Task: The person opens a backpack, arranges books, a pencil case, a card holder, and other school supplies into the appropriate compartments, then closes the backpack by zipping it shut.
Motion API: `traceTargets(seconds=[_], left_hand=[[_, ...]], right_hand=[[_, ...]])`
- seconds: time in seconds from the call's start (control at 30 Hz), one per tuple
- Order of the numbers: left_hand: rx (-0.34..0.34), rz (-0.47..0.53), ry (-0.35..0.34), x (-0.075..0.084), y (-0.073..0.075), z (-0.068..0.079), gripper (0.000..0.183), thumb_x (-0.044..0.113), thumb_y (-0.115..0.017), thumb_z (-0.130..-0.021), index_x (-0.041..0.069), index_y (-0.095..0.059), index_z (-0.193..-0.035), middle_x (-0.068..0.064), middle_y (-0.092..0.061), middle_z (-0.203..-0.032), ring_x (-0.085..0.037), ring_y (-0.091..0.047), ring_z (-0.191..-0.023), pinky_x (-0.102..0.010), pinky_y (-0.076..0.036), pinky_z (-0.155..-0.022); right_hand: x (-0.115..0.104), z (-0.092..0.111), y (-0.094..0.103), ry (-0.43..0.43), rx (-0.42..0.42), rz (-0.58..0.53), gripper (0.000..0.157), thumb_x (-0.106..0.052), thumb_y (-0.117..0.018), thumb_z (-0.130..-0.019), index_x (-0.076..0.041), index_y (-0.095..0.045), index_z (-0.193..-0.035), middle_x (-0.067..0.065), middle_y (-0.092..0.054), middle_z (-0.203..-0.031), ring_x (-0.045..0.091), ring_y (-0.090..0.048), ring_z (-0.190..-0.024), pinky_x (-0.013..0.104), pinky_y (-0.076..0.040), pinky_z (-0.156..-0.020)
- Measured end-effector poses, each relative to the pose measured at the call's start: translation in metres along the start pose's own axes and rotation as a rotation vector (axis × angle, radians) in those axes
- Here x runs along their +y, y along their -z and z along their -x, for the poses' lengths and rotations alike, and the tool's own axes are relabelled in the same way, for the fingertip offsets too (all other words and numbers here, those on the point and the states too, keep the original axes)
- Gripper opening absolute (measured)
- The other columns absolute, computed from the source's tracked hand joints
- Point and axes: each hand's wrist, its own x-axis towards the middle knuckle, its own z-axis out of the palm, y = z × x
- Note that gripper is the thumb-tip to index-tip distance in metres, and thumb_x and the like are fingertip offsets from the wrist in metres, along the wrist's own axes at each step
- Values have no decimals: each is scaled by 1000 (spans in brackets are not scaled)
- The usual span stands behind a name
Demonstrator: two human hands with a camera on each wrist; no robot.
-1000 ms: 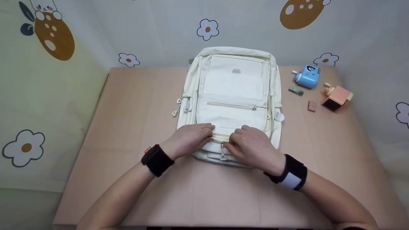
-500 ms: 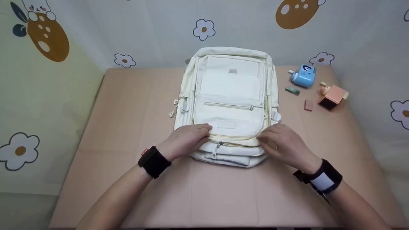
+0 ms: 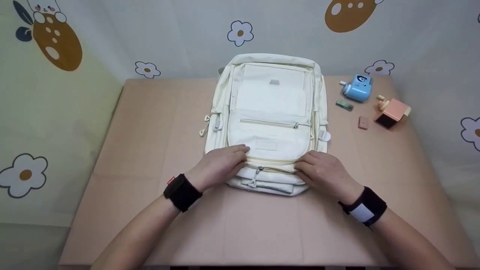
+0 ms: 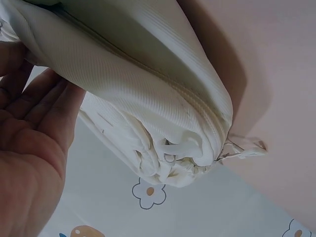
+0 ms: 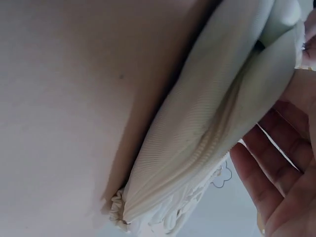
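Note:
A cream backpack (image 3: 270, 101) lies on the table, front side up. Its lower front pocket (image 3: 243, 172) has a zipper parted along the top, with a zipper pull (image 3: 252, 183) hanging near the middle. My left hand (image 3: 219, 165) pinches the pocket's upper edge at the left. My right hand (image 3: 324, 172) holds the same edge at the right, fingertips hidden in the fabric. In the left wrist view, the left hand (image 4: 39, 118) has thumb and fingers on a fold of cloth. The right wrist view shows the right hand (image 5: 281, 158) with fingers against the pocket's fabric.
Right of the backpack stand a blue crank pencil sharpener (image 3: 358, 89) and a pink one (image 3: 393, 113). Between them and the bag lie a small green block (image 3: 344, 105) and a small pink block (image 3: 363, 122). Patterned curtains hang behind the table (image 3: 165, 123).
My right hand has gone from the zipper pull near the middle to the pocket's right side, then slightly back inward. My left hand keeps its place on the pocket edge.

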Motion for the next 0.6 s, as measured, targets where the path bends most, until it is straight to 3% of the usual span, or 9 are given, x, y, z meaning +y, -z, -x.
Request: traceTargets(seconds=[0.2, 0.33, 0.43, 0.6], left_hand=[[130, -38, -21, 15, -3, 3, 10, 18, -67, -97, 9, -66, -100, -12, -66, -133, -23, -60, -128, -35, -51, -101], [196, -79, -20, 29, -10, 1, 26, 32, -73, -95, 9, -62, -89, -11, -68, -124, -23, -63, -119, -35, -57, -90], [210, -114, -2, 37, -16, -1, 35, 39, -75, -93, 9, -60, -84, -11, -67, -122, -25, -62, -120, -37, -58, -87], [258, -143, -28, 42, -23, -2, 23, 24, -77, -93, 6, -65, -85, -13, -69, -119, -27, -62, -122, -35, -55, -95]], right_hand=[[0, 0, -3, -13, 30, 29, 11, -9, -77, -87, -10, -74, -97, 1, -69, -94, 21, -66, -88, 37, -55, -68], [0, 0, -3, -19, 49, 10, 13, -8, -77, -87, -10, -74, -99, 1, -69, -95, 20, -66, -88, 36, -55, -67], [-1, 0, -3, -23, 56, 7, 13, -7, -76, -87, -10, -74, -99, 1, -69, -95, 20, -66, -88, 36, -55, -67], [-2, 0, -3, -34, 53, 0, 12, -7, -75, -87, -10, -74, -99, 1, -69, -96, 19, -65, -89, 36, -55, -67]])
